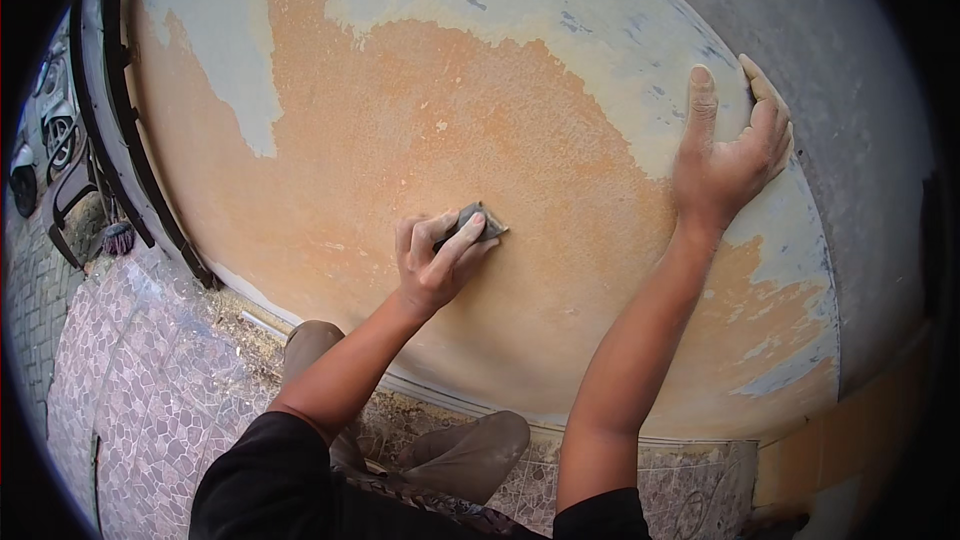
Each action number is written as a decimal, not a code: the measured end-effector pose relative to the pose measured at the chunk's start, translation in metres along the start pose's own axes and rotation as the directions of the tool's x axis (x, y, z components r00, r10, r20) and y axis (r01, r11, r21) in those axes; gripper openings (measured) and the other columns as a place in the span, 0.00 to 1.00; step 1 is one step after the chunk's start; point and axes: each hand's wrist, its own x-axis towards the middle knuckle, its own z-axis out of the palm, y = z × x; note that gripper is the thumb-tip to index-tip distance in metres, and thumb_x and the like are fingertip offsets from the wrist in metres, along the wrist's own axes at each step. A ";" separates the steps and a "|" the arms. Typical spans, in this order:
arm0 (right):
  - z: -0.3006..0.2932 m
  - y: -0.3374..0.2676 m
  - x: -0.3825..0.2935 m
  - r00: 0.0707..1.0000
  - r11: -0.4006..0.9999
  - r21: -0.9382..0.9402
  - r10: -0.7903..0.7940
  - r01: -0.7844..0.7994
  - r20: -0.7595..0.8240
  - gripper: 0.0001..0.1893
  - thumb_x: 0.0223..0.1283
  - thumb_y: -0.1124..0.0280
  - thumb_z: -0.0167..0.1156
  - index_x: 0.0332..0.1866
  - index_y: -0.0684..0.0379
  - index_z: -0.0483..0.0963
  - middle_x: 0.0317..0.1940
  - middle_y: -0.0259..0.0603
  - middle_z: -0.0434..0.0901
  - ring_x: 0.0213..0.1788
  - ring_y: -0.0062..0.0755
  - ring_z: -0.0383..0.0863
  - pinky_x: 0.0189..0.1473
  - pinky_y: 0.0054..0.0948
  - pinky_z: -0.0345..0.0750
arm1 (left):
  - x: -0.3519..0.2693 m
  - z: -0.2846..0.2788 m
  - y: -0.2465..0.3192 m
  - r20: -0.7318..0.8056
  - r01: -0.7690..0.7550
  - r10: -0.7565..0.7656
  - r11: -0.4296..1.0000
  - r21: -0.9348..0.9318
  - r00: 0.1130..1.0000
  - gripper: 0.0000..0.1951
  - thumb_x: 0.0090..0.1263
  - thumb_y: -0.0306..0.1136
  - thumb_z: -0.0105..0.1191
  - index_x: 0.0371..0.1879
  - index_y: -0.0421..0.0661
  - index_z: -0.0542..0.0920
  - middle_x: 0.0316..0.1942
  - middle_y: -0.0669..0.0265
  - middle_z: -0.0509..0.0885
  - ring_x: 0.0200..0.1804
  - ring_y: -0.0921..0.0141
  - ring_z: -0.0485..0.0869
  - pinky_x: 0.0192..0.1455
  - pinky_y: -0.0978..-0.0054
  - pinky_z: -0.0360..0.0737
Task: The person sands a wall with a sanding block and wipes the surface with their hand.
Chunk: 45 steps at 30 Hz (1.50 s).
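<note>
My left hand (442, 255) holds a small dark grey sanding pad (480, 223), pinched between fingers and thumb. It presses against the face of a large curved panel (360, 157). Patchy orange coating covers the panel's middle, with pale, chipped coating around it. Farther right, my right hand (731, 135) grips the panel's curved edge, thumb lying on the face and fingers hooked over the rim. Pale dust coats the fingers of both hands. The part of the pad under the fingers is hidden.
Dust and flakes lie along the patterned tile floor (150, 375) by the panel's foot. At left stand a black strip-edged frame (127, 105), a dark plastic chair (71, 187), a brush head (118, 238) and parked motorcycles (56, 120). A grey surface (847, 90) lies beyond the rim.
</note>
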 end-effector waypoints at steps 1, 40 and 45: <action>0.001 -0.001 0.000 1.000 1.000 -0.007 -0.005 0.005 -0.001 0.27 0.65 0.41 0.72 0.60 0.48 0.82 0.55 0.31 0.83 0.63 0.38 0.78 0.80 0.51 0.59 | -0.035 -0.016 -0.007 0.037 0.080 -0.079 0.996 -0.028 0.996 0.25 0.53 0.34 0.82 0.52 0.53 0.91 0.42 0.65 0.82 0.40 0.66 0.79 0.41 0.69 0.75; 0.002 0.002 0.003 1.000 1.000 -0.017 0.009 -0.009 -0.014 0.27 0.66 0.41 0.71 0.60 0.49 0.82 0.55 0.32 0.84 0.64 0.37 0.78 0.79 0.48 0.60 | 0.163 0.011 -0.012 -0.156 -0.006 -0.008 0.996 -0.090 0.988 0.22 0.54 0.31 0.82 0.50 0.51 0.93 0.43 0.64 0.85 0.41 0.68 0.82 0.39 0.71 0.80; 0.004 -0.004 0.001 1.000 1.000 0.002 0.013 -0.013 -0.018 0.27 0.66 0.41 0.71 0.60 0.49 0.82 0.56 0.32 0.84 0.64 0.37 0.78 0.79 0.48 0.60 | 0.083 0.007 -0.005 -0.099 -0.040 0.039 0.999 0.000 0.994 0.24 0.52 0.33 0.82 0.52 0.57 0.93 0.49 0.63 0.85 0.45 0.63 0.82 0.47 0.66 0.80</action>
